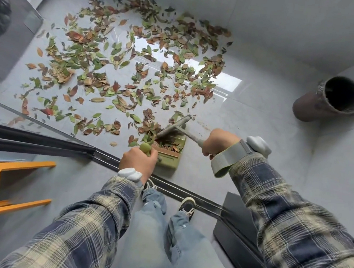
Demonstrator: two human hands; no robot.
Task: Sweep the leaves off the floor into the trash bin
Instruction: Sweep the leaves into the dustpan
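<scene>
The leaves (135, 64) lie scattered over the pale floor (260, 125), thickest across its middle and toward the far edge, thinner on the near side where we stand. A small share sits in the green dustpan (168, 161), which rests on the floor just beyond the dark door track (108, 159), its mouth turned toward the spread. The broom head (175, 126) lies at that mouth, touching the nearest leaves. The trash bin (332, 100) stands well apart by the right-hand wall, with bare floor between it and the leaves.

We judge the step in hand to be drawing leaves into the dustpan. To do it well we should keep the pan's lip flat on the floor, so nothing slides under it. Short strokes pulled straight toward the mouth should serve better than flicks, which would scatter dry leaves. We would start at the near edge of the spread and empty the pan before it brims, since the carry to the bin crosses open floor.

Our left hand (139, 160) is clamped round the dustpan's green handle (145, 147), knuckles up, close in front of us. Our right hand (218, 144) is wrapped round the grey broom handle (191, 136), held out to the right, so the handle slants down and left to the head. An orange stool (2, 185) stands by the near left edge.
</scene>
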